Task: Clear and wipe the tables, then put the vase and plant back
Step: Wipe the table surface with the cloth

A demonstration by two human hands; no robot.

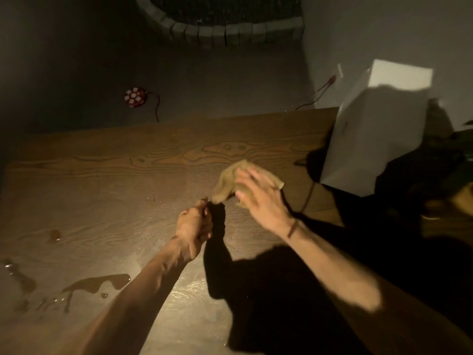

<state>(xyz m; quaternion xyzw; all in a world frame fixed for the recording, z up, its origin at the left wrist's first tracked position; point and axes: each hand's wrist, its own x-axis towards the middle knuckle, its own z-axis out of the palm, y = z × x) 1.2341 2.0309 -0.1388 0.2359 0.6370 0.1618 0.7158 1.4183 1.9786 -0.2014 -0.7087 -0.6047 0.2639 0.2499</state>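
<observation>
so cloth (231, 185) lay on wood table (102, 180); r hand (258, 198) pressed it w/ fingers spread, l hand (195, 224) pinched its corner. puddles (102, 281) near left; white box (371, 134) at right, contents unseen.

Wood-grain surface (107, 175), brown, satin sheen; glossy wet puddles (99, 281) toward near left corner. Tan cloth (227, 183), soft, matt, crumpled, mid-surface. White box (378, 129) at far right edge, smooth matt, card or plastic, cannot tell. Floor (230, 80) beyond far edge grey, matt.
</observation>
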